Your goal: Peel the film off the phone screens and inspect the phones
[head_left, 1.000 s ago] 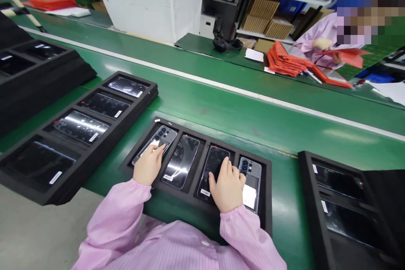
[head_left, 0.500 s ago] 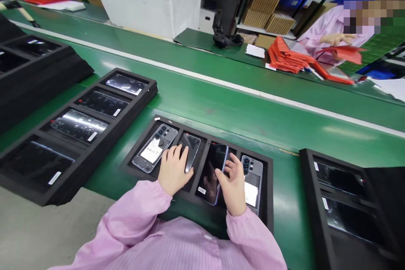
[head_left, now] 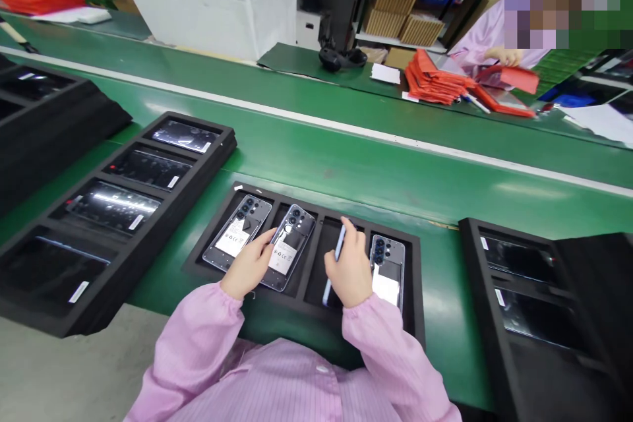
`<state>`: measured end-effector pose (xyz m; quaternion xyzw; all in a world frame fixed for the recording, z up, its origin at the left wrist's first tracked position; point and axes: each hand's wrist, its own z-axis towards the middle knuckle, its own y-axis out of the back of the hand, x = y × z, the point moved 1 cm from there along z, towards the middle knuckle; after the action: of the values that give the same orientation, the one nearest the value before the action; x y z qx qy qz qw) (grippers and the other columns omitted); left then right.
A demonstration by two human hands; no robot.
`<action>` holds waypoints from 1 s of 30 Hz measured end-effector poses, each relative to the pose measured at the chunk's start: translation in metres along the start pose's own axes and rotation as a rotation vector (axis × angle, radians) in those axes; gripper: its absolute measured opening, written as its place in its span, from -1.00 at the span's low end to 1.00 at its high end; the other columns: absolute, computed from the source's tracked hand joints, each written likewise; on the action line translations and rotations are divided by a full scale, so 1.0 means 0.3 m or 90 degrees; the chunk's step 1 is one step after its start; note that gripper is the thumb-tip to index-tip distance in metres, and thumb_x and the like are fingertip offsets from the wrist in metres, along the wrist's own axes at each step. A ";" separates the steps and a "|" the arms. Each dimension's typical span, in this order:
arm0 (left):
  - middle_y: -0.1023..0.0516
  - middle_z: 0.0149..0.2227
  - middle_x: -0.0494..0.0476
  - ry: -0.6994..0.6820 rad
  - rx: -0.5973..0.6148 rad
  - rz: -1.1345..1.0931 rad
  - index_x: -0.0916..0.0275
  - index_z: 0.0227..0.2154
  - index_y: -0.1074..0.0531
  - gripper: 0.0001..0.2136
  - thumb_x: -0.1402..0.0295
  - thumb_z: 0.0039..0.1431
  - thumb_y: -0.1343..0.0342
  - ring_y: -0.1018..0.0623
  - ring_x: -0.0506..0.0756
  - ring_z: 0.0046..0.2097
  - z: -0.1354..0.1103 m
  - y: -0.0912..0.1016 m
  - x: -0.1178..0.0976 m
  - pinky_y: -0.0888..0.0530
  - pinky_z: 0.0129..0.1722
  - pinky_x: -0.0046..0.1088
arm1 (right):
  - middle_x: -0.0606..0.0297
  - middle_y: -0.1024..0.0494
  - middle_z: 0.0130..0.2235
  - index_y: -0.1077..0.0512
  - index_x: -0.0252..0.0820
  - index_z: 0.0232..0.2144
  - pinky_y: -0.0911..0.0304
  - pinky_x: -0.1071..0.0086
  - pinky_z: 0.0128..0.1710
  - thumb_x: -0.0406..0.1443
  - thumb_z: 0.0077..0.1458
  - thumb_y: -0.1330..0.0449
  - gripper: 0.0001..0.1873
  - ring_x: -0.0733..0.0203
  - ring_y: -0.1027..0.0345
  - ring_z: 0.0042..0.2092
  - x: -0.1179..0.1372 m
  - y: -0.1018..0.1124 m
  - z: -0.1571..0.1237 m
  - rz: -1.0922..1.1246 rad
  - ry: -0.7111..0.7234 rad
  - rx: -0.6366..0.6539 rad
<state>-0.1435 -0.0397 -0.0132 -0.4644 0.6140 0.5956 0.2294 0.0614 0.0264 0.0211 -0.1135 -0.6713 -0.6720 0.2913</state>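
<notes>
The black foam tray (head_left: 418, 297) in front of me has compartments with phones. My left hand (head_left: 250, 265) grips the left edge of a phone (head_left: 285, 256), back side up with its cameras and white label showing, at the second compartment. On its long edge in the third compartment stands another phone (head_left: 334, 267), its pale blue side towards me. My right hand (head_left: 350, 267) holds it with fingers over the upper end and side. In the leftmost compartment a phone (head_left: 235, 237) lies back up, and a similar phone (head_left: 390, 270) lies in the rightmost, partly behind my right hand.
To the left, a long foam tray (head_left: 163, 208) holds several phones, screens up. More trays stand at far left and at right (head_left: 482, 316). Across the green bench (head_left: 346, 161), a co-worker's hand (head_left: 504, 56) is at red pouches (head_left: 430, 79). Black headphones (head_left: 341, 58) lie nearby.
The phone under my left hand has turned from screen up to back up. My right hand has tipped the third phone from leaning with its screen visible onto its edge. The view has shifted slightly.
</notes>
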 end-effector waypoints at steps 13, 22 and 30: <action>-0.39 0.18 0.28 -0.115 -0.191 0.299 0.25 0.12 -0.37 -0.56 0.19 0.27 0.10 -0.35 0.24 0.23 -0.036 0.142 0.047 -0.25 0.28 -0.12 | 0.06 -0.44 -0.12 -0.36 -0.26 0.09 -0.36 0.19 -0.21 -0.07 0.09 -0.09 -0.42 0.12 -0.35 -0.27 -0.316 0.175 -0.005 -0.015 -0.065 -0.178; -0.40 0.06 0.53 0.210 -0.130 0.321 0.41 0.01 -0.38 -0.36 -0.09 0.15 0.13 -0.44 0.46 0.08 0.155 0.284 0.174 -0.38 0.05 -0.01 | 0.03 -0.51 -0.24 -0.41 -0.32 0.04 -0.27 0.12 -0.13 0.03 -0.06 -0.23 -0.30 -0.04 -0.40 -0.21 -0.604 0.226 0.095 0.047 -0.351 0.005; -0.43 -0.65 0.05 0.188 0.055 0.059 0.27 -0.23 -0.50 -0.47 -0.11 -0.06 -0.10 -0.48 0.15 -0.56 0.220 0.306 0.139 -0.45 -0.52 -0.35 | -0.14 -0.54 -0.28 -0.41 -0.45 0.01 -0.31 0.23 -0.36 -0.15 0.07 -0.15 -0.46 0.02 -0.49 -0.37 -0.690 0.332 0.129 0.420 -0.459 0.037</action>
<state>-0.2583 -0.0027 -0.0127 -0.5076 0.6870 0.5038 0.1290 0.2730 0.1205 -0.0053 -0.5377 -0.6760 -0.4426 0.2408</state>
